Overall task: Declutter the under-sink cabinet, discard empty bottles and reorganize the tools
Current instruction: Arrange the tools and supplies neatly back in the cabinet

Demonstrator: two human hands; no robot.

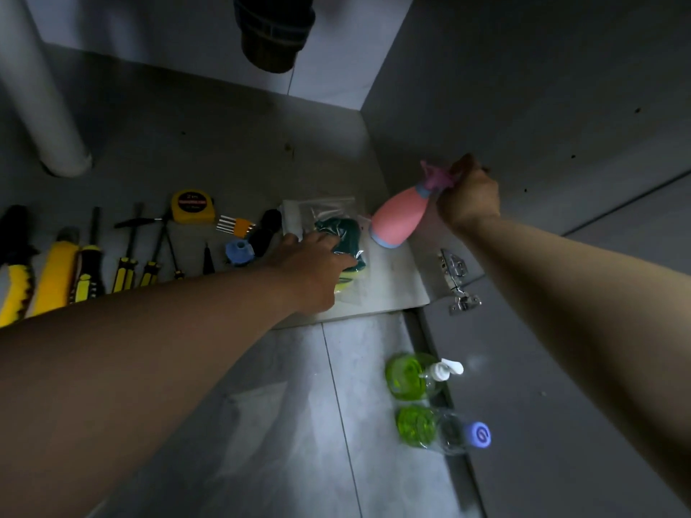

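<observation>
Two hands work: right hand (471, 192) grips the pink spray bottle (400, 222), maybe to lift it, left hand (310, 263) at 9 o'clock lies flat, steadying the sponge bag (336, 226).

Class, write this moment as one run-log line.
left hand: touching bagged sponges | right hand: gripping pink spray bottle | tools: lined up left
</observation>
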